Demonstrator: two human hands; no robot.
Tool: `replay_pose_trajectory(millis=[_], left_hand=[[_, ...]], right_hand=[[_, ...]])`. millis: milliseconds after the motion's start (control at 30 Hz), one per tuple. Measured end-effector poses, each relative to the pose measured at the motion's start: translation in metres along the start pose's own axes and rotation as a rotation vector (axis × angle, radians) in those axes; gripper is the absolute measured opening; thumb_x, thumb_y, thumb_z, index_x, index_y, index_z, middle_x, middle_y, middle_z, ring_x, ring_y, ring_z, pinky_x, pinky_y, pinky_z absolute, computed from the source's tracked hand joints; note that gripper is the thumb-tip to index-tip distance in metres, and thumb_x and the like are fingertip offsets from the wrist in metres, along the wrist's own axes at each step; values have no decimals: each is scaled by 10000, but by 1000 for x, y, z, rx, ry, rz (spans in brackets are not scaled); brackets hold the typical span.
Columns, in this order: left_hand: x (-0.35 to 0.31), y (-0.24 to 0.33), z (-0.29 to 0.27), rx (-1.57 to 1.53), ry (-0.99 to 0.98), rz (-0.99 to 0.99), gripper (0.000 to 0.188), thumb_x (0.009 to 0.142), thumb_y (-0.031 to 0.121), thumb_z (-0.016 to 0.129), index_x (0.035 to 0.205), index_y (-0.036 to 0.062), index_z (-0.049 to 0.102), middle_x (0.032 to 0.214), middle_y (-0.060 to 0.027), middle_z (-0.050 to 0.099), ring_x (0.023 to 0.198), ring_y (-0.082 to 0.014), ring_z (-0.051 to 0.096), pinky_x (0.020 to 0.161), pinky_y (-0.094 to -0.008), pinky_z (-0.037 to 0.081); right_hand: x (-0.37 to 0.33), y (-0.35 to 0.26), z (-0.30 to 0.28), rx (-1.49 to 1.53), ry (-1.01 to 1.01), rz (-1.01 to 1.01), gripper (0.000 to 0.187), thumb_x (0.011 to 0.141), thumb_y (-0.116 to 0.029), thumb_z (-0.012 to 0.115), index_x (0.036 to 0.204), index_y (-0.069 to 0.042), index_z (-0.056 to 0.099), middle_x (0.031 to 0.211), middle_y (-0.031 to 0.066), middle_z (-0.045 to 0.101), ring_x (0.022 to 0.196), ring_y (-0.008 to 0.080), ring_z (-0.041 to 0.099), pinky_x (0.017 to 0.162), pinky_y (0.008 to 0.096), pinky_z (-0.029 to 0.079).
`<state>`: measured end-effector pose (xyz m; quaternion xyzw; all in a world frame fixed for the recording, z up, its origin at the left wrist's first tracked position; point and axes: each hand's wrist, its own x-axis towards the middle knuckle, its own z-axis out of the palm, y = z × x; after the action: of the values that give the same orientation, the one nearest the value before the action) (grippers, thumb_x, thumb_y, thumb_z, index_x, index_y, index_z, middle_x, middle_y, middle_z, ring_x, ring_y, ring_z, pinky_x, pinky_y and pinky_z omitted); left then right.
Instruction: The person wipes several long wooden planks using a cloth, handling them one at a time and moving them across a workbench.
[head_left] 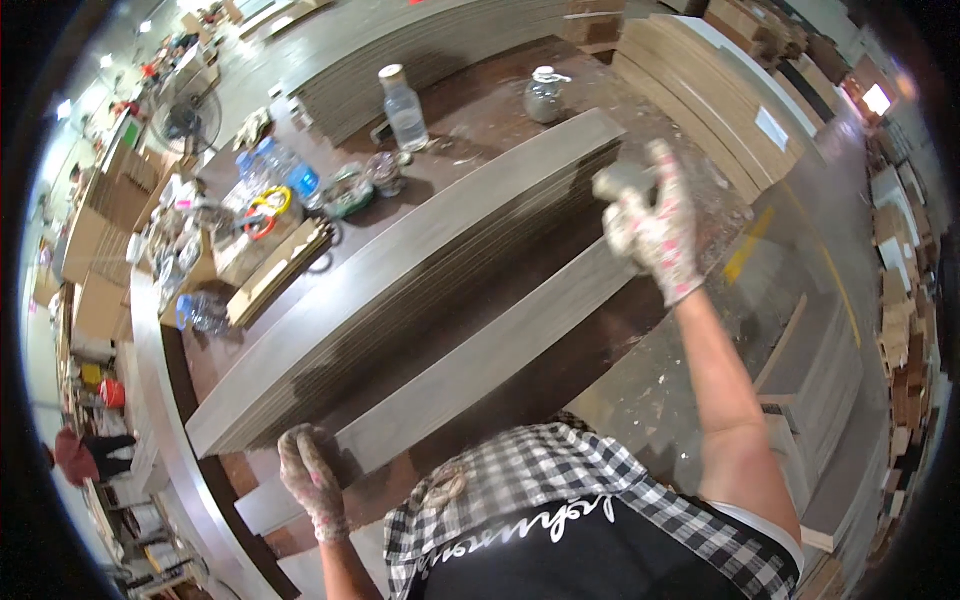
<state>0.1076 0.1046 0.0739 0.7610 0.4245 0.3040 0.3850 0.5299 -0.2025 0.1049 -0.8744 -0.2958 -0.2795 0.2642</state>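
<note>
- the brown worktop (500,122) spreads before you
- a stack of grey boards (400,245) slants across it
- the single grey board (480,360) runs alongside, nearer you
- your gloved right hand (655,222) is at its right end; i cannot tell whether it grips anything
- your gloved left hand (314,480) is over its left end, fingers together, grip hidden

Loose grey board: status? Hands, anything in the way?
Left hand by board's left end, right hand at its far right end; grip unclear. Loose grey board slants across table. Board stack alongside; clear bottle beyond it.
</note>
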Motion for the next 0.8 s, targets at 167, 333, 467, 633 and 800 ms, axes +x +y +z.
replay_pose_trajectory(millis=[167,333,467,633,800], left_hand=[[-2,-4,-5,-50,67,150,187,1039,138,453,1020,23,598,851,-91,701,785,-179,640,769,-324,505],[0,-4,-2,-94,44,151,187,1031,132,449,991,17,592,838,-100,686,765,-191,629,757,-329,497],[-2,-8,-5,-39,48,143,180,1027,132,464,981,15,593,814,-99,663,754,-203,626,737,-341,499],[-6,-14,-7,-105,57,40,189,1041,152,478,951,25,585,826,-75,650,735,-161,617,691,-313,507],[3,-5,5,-14,-70,146,139,965,118,595,1046,13,634,938,-116,663,851,-214,645,795,-328,518]], right_hand=[[-58,-171,38,490,-479,-151,721,841,-218,730,1471,-38,430,1326,204,596,1091,335,641,898,433,539],[-101,-297,50,606,-601,-479,872,827,-259,748,1538,-15,304,1088,184,597,944,282,639,760,394,538],[-88,-235,52,544,-354,-376,794,795,-295,734,1488,-50,433,965,170,637,838,313,649,755,435,516],[-23,-50,13,-191,-214,7,600,785,-330,681,1334,-117,570,892,104,645,846,298,629,744,451,510],[21,154,5,-130,84,177,630,876,-215,705,1451,-85,481,1301,192,616,1157,343,612,998,398,489]])
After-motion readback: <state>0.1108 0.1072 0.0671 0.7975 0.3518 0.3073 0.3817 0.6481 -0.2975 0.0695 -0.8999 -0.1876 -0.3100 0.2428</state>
